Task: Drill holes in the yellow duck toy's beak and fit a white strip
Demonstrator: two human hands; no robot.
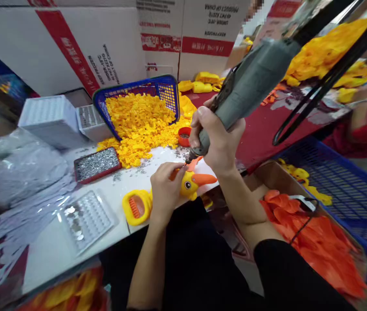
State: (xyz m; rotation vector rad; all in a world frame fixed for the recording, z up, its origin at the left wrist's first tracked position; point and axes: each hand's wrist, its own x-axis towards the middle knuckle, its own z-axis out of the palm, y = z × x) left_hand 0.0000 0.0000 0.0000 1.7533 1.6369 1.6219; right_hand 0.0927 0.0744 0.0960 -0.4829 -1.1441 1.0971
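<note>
My right hand (217,140) is wrapped round a grey electric screwdriver (257,77), which slants down to the left with its cable rising at the upper right. Its tip points at a yellow duck toy (188,185) with an orange beak and a round eye. Resting on the toy, my left hand (166,183) holds it at the table edge, with thumb and fingers close to the screwdriver tip. The point of contact is too small to make out. Left of that hand lies a yellow ring-shaped part (138,219) with an orange ridged piece inside.
Behind, a tipped blue basket (96,101) spills small yellow parts. A red tray (97,166) of metal screws, a red cup (184,133) and a white blister tray (88,220) stand nearby. At right are an orange-filled carton (263,172) and a blue crate (348,190).
</note>
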